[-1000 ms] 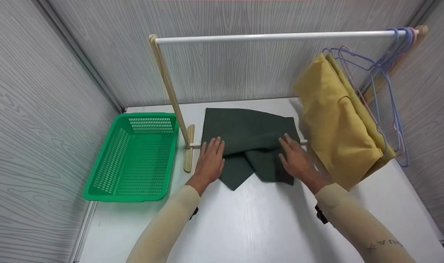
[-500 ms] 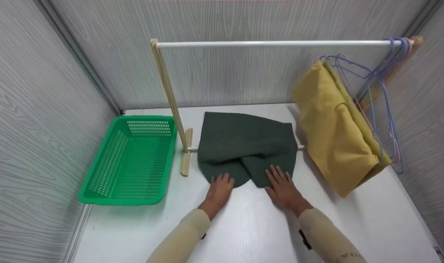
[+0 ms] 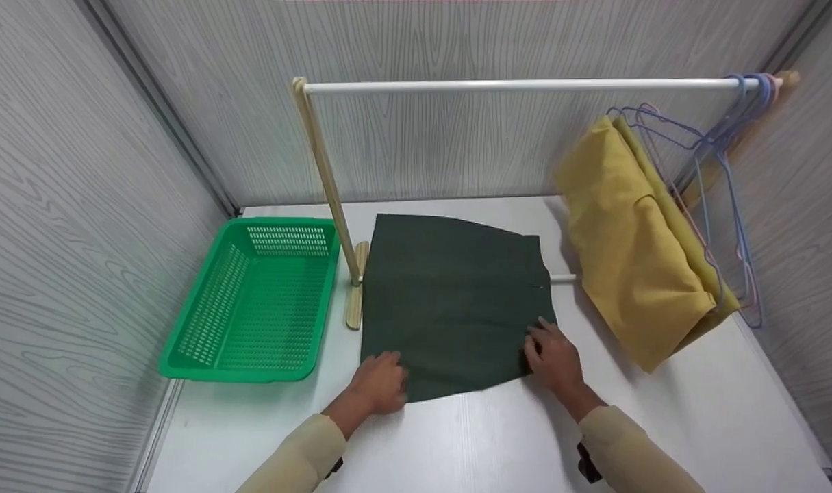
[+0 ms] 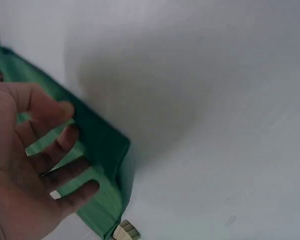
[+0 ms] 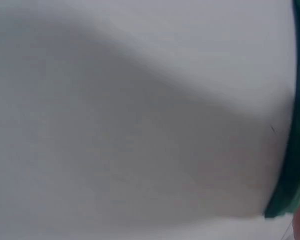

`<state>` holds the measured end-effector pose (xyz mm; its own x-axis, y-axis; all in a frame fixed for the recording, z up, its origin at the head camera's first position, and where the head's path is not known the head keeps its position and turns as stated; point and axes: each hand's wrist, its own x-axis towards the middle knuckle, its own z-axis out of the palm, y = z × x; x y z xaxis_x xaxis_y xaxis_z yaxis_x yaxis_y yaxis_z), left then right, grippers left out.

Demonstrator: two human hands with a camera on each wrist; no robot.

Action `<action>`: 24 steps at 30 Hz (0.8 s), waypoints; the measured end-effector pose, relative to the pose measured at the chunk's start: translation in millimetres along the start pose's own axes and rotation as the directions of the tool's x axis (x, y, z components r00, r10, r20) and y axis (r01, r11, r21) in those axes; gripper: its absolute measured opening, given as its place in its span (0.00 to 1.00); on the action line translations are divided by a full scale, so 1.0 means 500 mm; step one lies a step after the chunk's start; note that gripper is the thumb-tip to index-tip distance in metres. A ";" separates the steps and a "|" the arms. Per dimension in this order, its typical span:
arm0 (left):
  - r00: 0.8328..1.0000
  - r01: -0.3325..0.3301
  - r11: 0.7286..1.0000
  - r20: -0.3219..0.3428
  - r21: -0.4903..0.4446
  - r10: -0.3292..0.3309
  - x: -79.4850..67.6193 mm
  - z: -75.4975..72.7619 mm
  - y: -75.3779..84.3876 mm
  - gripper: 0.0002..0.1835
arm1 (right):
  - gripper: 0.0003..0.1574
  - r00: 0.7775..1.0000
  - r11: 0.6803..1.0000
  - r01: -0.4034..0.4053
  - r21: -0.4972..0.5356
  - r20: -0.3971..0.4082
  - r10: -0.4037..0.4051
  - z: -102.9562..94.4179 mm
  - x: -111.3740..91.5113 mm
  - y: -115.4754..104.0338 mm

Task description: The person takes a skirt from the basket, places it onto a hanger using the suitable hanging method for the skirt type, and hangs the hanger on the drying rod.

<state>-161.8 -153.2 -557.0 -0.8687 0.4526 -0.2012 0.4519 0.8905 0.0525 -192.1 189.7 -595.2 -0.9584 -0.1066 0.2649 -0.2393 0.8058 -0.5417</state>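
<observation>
A dark green cloth (image 3: 457,294) lies spread on the white table, under the rack and over its low crossbar. Its near edge slants slightly between my hands. My left hand (image 3: 378,383) is at the near left corner. In the left wrist view its fingers (image 4: 65,172) are loosely bent, with a gap between thumb and forefinger, and the cloth (image 4: 107,140) shows behind them. On the near right side of the cloth rests my right hand (image 3: 556,359), fingers bent. The right wrist view catches only the cloth's edge (image 5: 292,170) and a bit of finger, so its grip is hidden.
A green plastic basket (image 3: 272,308) stands left of the rack's wooden post (image 3: 326,178). The rack's white rail (image 3: 511,85) runs above the cloth. At right hang yellow cloths (image 3: 628,253) and blue and pink hangers (image 3: 737,219).
The rumpled near part of the cloth has been drawn toward me and now lies flat. Both hands slid nearer; the left then moved out to the near left corner, the right to the right side.
</observation>
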 end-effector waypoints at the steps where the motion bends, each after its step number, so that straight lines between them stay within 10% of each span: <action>1: 1.000 0.021 0.998 -0.015 -0.065 -0.022 0.012 -0.005 -0.003 0.20 | 0.14 0.999 1.000 -0.002 -0.016 -0.039 0.002 0.008 -0.004 -0.006; 6: 0.987 0.069 0.964 -0.122 -0.257 -0.103 0.086 0.041 -0.012 0.34 | 0.32 0.992 0.978 -0.052 -0.202 0.104 0.074 0.056 -0.025 -0.022; 14: 0.967 0.135 0.975 -0.191 -0.174 -0.168 0.100 0.152 -0.023 0.40 | 0.40 0.954 0.942 0.005 -0.336 0.285 0.097 0.094 -0.029 -0.013; 24: 0.975 0.221 0.956 0.020 -0.195 -0.222 0.135 0.075 -0.035 0.39 | 0.41 0.947 0.990 -0.094 -0.101 0.299 0.120 0.031 0.025 -0.028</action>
<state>-220.9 -140.0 -608.0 -0.9431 0.2428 -0.2271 0.2000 0.9600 0.1960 -202.9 167.9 -596.6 -0.9826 -0.1781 -0.0523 -0.1315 0.8668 -0.4809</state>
